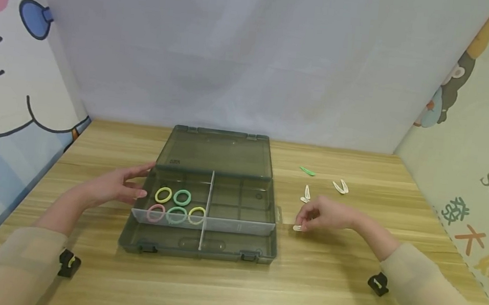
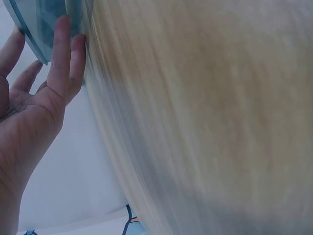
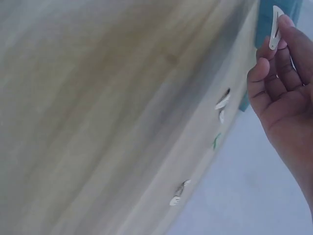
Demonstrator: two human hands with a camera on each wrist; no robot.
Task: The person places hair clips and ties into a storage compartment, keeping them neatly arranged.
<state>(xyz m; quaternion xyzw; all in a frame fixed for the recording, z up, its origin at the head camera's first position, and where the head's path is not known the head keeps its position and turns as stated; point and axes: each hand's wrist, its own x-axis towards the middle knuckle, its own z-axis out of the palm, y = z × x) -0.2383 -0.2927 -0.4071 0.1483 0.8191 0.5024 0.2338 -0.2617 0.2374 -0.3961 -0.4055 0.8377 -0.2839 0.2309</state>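
Observation:
My right hand [image 1: 321, 215] pinches a white snap hair clip [image 3: 276, 28] between thumb and fingers, just right of a grey see-through divided box [image 1: 164, 249]. The box lies with its lid [image 1: 222, 153] folded back. Several hair ties, including a yellow hair tie [image 1: 156, 195], a green hair tie [image 1: 175, 198] and a pink hair tie [image 1: 148, 213], lie in its left middle compartment. At the box's left side, the left hand [image 1: 113, 186] rests its loosely extended fingers [image 2: 61, 49] against the edge. More white hair clips [image 1: 307, 193] lie behind my right hand.
A green hair clip [image 1: 307, 171] and a pair of white clips [image 1: 344, 186] lie on the wooden table [image 1: 221, 297], right of the lid. A pale cloth [image 1: 244, 64] hangs behind the table. Black wrist devices show by both sleeves.

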